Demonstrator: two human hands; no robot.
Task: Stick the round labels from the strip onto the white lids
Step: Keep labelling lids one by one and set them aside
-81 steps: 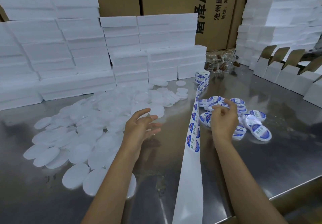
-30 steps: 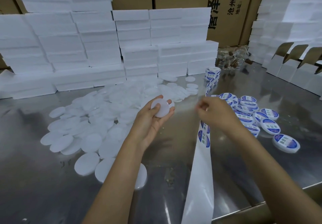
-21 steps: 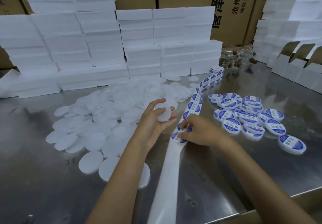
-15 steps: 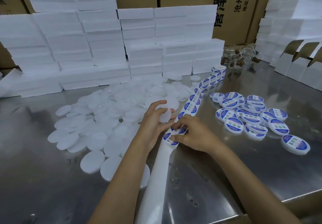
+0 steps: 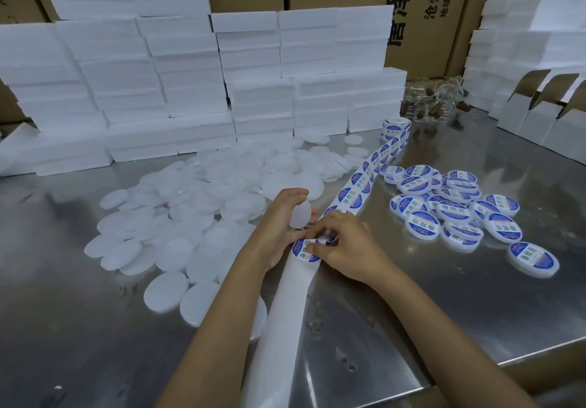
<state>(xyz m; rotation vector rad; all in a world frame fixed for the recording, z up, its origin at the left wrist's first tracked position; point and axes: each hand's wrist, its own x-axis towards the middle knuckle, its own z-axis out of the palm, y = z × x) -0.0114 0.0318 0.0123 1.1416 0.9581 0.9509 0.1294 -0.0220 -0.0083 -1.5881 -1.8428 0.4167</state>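
Your left hand [image 5: 279, 230] grips a plain round white plastic lid [image 5: 299, 215] just beside the long white label strip [image 5: 320, 233], where your right hand [image 5: 345, 245] pinches a round blue-and-white label [image 5: 306, 251].

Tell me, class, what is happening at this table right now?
A person is labelling lids. The left hand holds a blank white lid, while the right hand peels a round blue label off the label strip on the steel table. Unlabelled lids are heaped to the left; finished labelled lids lie to the right.
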